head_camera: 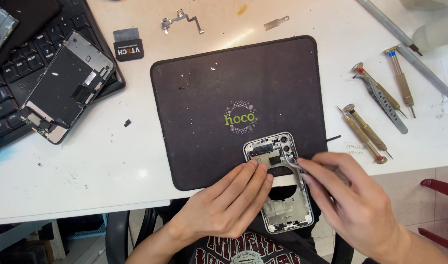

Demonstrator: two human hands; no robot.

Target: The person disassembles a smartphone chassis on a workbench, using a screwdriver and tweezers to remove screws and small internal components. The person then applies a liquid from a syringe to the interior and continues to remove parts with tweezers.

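Table (111, 166): white, scuffed and speckled, filling most of the frame under bright, even light
Floor (409, 188): pale tiles, lower right of the frame
Chair (117, 230): dark curved armrest, bottom centre-left below the table edge
Red frame (439, 187): slanted bars at the right edge, lower part
Blue crate (87, 230): under the table, lower left, in shadow
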